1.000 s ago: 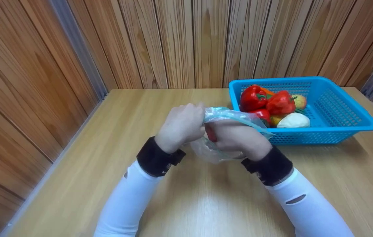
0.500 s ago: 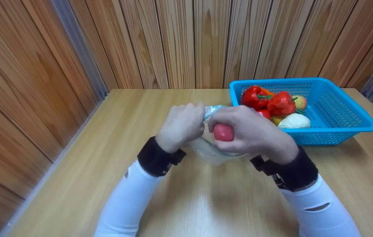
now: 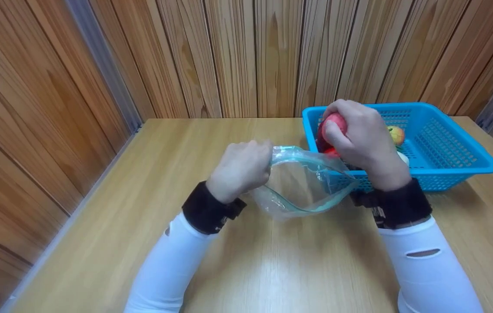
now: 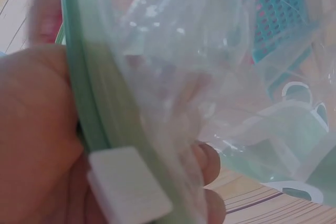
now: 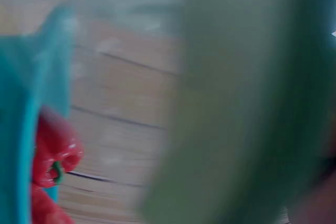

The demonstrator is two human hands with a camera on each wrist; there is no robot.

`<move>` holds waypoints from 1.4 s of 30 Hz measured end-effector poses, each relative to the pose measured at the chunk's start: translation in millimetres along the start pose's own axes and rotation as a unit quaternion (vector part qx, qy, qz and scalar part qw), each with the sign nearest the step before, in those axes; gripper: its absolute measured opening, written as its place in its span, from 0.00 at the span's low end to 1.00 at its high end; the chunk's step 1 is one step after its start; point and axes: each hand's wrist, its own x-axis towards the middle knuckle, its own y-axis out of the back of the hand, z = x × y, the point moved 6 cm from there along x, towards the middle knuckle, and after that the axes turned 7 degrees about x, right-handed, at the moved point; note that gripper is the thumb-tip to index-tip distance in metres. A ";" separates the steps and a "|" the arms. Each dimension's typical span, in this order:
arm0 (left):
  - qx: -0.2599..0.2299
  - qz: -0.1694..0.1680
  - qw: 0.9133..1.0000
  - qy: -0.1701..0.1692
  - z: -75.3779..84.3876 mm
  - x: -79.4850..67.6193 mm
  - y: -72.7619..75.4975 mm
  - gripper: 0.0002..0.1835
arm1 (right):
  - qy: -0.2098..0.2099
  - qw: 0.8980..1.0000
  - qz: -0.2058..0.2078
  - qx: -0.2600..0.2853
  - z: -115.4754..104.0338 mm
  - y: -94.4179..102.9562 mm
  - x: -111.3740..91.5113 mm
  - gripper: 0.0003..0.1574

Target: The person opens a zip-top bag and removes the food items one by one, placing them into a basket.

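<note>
My left hand (image 3: 244, 169) grips one end of a clear zip bag (image 3: 311, 211) with a green seal strip, its mouth spread wide. In the left wrist view the bag's white slider (image 4: 128, 184) sits by the palm, and fingertips (image 4: 212, 208) show at the plastic's other side. Over the left end of the blue basket (image 3: 446, 171), my right hand (image 3: 364, 134) holds a round pinkish-red fruit (image 3: 337, 123), thumb curled against it. The bag's seal strip (image 5: 252, 103) blurs across the right wrist view, where the fruit is hidden.
Inside the basket lie red bell peppers (image 5: 55, 150), partly covered by the right hand, a yellow-red apple (image 3: 396, 135) and a white vegetable (image 3: 403, 159). Wood-panelled walls (image 3: 238, 56) stand behind and left of the table (image 3: 177, 148).
My right hand came out of the bag with the pinkish-red fruit and moved right and away, over the basket. The left hand stays in place, gripping the bag.
</note>
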 end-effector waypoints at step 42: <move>0.042 -0.012 0.999 0.024 -6.8 4.7 -2.9 0.01 | 0.138 0.952 -0.211 0.176 -54.1 -27.1 -10.3 0.17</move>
